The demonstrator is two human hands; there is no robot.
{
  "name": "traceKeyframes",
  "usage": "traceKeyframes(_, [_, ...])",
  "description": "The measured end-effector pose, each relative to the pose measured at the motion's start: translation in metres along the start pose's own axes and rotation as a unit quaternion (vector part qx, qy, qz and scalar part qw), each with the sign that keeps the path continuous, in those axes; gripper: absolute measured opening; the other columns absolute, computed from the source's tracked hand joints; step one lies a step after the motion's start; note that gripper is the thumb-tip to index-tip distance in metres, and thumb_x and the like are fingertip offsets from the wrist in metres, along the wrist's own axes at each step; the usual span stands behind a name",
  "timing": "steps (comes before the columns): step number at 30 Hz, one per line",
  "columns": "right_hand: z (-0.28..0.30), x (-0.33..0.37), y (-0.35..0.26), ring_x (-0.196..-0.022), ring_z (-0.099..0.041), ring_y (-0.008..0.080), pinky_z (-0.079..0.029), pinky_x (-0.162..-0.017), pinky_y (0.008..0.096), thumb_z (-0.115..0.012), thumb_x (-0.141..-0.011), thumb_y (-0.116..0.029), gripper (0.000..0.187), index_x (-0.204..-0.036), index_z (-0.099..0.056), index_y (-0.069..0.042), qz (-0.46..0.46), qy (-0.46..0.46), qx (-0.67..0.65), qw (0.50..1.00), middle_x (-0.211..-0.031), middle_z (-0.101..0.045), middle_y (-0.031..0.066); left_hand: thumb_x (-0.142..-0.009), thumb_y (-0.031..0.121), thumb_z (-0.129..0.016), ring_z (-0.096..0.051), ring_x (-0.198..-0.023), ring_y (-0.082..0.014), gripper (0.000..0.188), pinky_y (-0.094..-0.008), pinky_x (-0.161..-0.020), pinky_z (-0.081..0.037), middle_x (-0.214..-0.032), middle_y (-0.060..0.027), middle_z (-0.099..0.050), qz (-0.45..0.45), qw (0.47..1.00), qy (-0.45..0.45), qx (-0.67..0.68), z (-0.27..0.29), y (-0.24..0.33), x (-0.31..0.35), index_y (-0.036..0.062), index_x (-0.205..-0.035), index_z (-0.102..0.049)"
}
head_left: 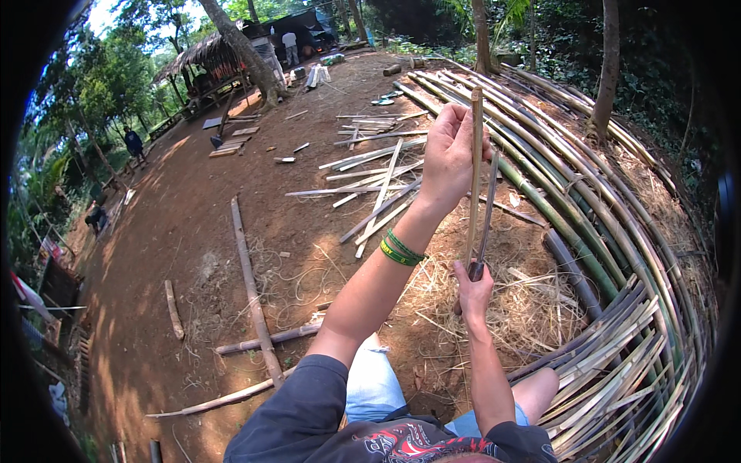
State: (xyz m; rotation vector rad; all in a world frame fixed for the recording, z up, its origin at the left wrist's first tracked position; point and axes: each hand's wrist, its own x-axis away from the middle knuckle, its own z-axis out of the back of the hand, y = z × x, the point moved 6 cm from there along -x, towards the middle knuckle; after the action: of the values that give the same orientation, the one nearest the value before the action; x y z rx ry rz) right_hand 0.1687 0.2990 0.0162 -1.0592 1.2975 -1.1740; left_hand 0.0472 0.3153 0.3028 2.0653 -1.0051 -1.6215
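My left hand [449,158], with a green band on the wrist, is raised and closed round the upper part of a split bamboo strip [475,204]. The strip stands nearly upright and its top end shows above my fingers. Lower down, my right hand [474,290] grips the dark handle of a long knife [487,212], its blade pointing up alongside the strip. The blade and strip come close together just above my right hand; whether they touch there I cannot tell. Thin bamboo shavings [532,305] lie heaped on the ground around and beyond my right hand.
Long bamboo poles [587,193] lie stacked along the right, with a bundle of split strips [617,370] at lower right. Loose cut strips [378,181] are scattered ahead. At left a pole [251,278] crosses others on brown soil. Trees, a thatched shelter [204,58] and people stand farther off.
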Motion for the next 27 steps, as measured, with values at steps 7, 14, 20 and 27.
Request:
traceKeyframes(7, [0.005, -0.001, -0.002, -0.056, -0.043, 0.007, -0.034, -0.051, 0.0268, -0.079, -0.083, -0.031, 0.035, -0.091, -0.062, -0.001, -0.007, -0.01, 0.007, 1.0, -0.065, -0.049, -0.0053, -0.105, 0.022, -0.049, -0.046, -0.065, -0.0045, 0.018, -0.0219, -0.055, -0.039, -0.075, 0.0011, -0.051, -0.058, 0.991, 0.035, -0.119, 0.015, 0.006, -0.02, 0.0073, -0.094, -0.05])
traceKeyframes(14, [-0.006, -0.006, -0.001, -0.055, -0.044, 0.0077, -0.034, -0.05, 0.0276, -0.079, -0.084, -0.032, 0.035, -0.082, -0.059, -0.003, -0.004, -0.014, 0.004, 1.0, -0.064, -0.05, -0.0042, -0.079, 0.021, -0.076, -0.054, -0.109, -0.0359, 0.056, -0.0446, -0.097, -0.043, -0.11, -0.0204, -0.056, -0.054, 0.734, 0.141, -0.663, 0.1, -0.014, -0.024, 0.0135, -0.131, -0.058])
traceKeyframes(20, [-0.005, -0.012, 0.001, -0.052, -0.044, 0.0086, -0.036, -0.048, 0.028, -0.079, -0.084, -0.031, 0.034, -0.079, -0.056, -0.006, -0.033, -0.018, 0.01, 0.999, -0.063, -0.048, -0.0037, -0.105, 0.033, -0.039, -0.063, -0.106, -0.0232, 0.044, -0.0375, -0.092, -0.05, -0.113, -0.0144, -0.065, 0.02, 0.968, 0.013, -0.248, 0.058, -0.015, 0.003, 0.002, -0.13, -0.057])
traceKeyframes(27, [-0.009, -0.01, -0.003, -0.048, -0.044, 0.0077, -0.036, -0.045, 0.0274, -0.077, -0.086, -0.029, 0.031, -0.084, -0.058, -0.004, -0.049, -0.028, -0.007, 0.998, -0.061, -0.048, -0.0041, -0.106, 0.051, -0.02, -0.066, -0.093, -0.0193, 0.07, -0.0329, -0.083, -0.054, -0.098, -0.0139, -0.069, -0.021, 0.983, -0.082, -0.161, 0.016, -0.015, 0.011, -0.0039, -0.118, -0.061])
